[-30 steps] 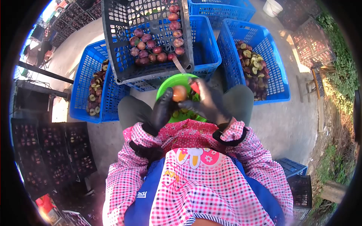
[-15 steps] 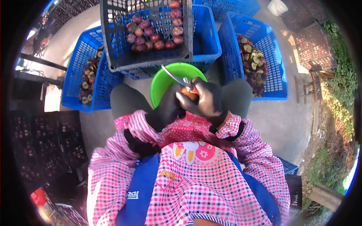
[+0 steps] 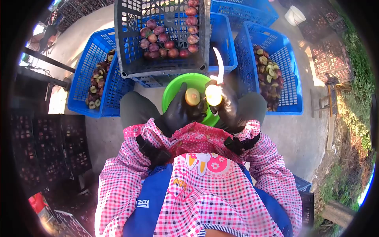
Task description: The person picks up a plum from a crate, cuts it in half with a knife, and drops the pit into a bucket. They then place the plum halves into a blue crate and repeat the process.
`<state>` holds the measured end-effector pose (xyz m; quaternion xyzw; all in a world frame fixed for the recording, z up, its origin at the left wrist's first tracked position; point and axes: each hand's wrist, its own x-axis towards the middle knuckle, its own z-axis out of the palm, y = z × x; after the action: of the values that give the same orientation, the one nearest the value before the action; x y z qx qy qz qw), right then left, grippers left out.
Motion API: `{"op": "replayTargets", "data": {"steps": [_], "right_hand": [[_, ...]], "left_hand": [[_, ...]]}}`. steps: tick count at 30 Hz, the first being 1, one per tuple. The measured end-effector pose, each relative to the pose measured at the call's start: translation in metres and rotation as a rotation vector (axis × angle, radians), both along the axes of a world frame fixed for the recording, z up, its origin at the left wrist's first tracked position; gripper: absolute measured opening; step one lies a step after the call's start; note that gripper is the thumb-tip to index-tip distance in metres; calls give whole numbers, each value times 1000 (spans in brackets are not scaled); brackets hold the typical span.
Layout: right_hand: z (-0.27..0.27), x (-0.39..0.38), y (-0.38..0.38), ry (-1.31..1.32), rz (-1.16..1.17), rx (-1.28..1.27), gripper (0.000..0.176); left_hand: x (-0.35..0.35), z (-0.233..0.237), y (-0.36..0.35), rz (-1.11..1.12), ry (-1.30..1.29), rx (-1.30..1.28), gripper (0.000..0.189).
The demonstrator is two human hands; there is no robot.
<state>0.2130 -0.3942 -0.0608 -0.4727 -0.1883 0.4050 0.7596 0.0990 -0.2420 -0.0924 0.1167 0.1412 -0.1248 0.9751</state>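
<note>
My left hand [image 3: 177, 111], in a black glove, is closed around a plum half [image 3: 192, 96] whose pale cut face with a brownish centre points up. My right hand [image 3: 229, 108], gloved too, is closed on another plum half [image 3: 213, 96], bright in the sun, and on a knife. The curved blade of the knife [image 3: 219, 65] sticks up past the fingers; its handle is mostly hidden. Both hands are over a green bucket [image 3: 169, 94] between my knees. A black crate [image 3: 166, 70] of whole dark red plums [image 3: 158, 37] stands just beyond the bucket.
Blue crates with cut plums stand at the left [image 3: 85, 108] and right [image 3: 292, 108]. Beneath the black crate is another blue crate [image 3: 231, 59]. A white bucket [image 3: 295, 15] is at the back right. Stacked dark crates [image 3: 51, 146] fill the left side.
The plum, held together in both hands half a second ago, is now in two halves, one in each hand. My hands have moved apart and the blade now points up.
</note>
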Motion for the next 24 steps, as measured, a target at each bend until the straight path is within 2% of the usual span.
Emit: {"op": "replayTargets", "data": {"steps": [1, 2, 3, 4, 5, 6, 7, 8, 9, 10, 11, 13, 14, 15, 16, 17, 18, 19, 21, 22, 23, 24], "right_hand": [[7, -3, 1, 90, 6, -91, 29], [1, -3, 4, 81, -30, -136, 39], [1, 0, 5, 84, -30, -140, 39], [1, 5, 6, -405, 75, -158, 44], [5, 7, 9, -895, 180, -167, 50], [12, 6, 11, -857, 198, -381, 61], [9, 6, 12, -860, 184, -382, 61], [1, 7, 13, -858, 265, -451, 59], [-10, 7, 15, -851, 347, -520, 57], [-25, -1, 16, -781, 305, -302, 54], [-22, -1, 16, -787, 293, -298, 54], [-14, 3, 16, -485, 140, -248, 45], [7, 14, 9, -448, 22, -380, 38], [24, 31, 1, -498, -165, -238, 32], [45, 48, -13, -442, -254, -362, 29], [51, 69, -30, -538, -331, -506, 32], [42, 96, -46, -816, -469, -571, 32], [32, 115, -54, -1097, -611, -622, 33], [41, 119, -51, -1361, -896, -1024, 32], [51, 110, -46, -965, -755, -876, 30], [40, 102, -41, -1038, -644, -677, 30], [56, 68, -22, -1070, -550, -565, 25]], "left_hand": [[-3, 6, -8, -3, 5, -6, 56], [-4, 15, -17, 80, -2, 11, 53], [-5, 19, -21, 163, -9, 30, 52], [-9, -8, -16, 119, -108, -58, 55], [-13, -12, -19, 165, -9, -227, 54], [-22, -16, -24, 238, -170, 548, 54], [-27, -19, -27, 290, -337, 1325, 54], [-26, -28, -23, 289, -353, 1330, 54], [-27, -39, -17, 146, -324, 611, 54], [-27, -44, -8, -6, -262, -105, 53], [-25, -33, 0, -15, -268, -97, 53], [-26, 1, 23, -37, 265, 636, 53], [-30, 35, 44, 39, 314, 862, 54], [-34, 59, 64, 115, 369, 1087, 56], [-38, 60, 76, 109, 382, 1097, 56], [-45, 60, 85, 346, 192, 1223, 48], [-51, 60, 93, 592, -8, 1340, 41], [-51, 50, 102, 610, 13, 1356, 41], [-43, 23, 110, 407, 120, 854, 35], [-37, 49, 81, 318, -54, 1695, 42], [-27, 42, 70, 319, -54, 1685, 42], [-20, 31, 58, 298, -82, 1535, 40]]}}
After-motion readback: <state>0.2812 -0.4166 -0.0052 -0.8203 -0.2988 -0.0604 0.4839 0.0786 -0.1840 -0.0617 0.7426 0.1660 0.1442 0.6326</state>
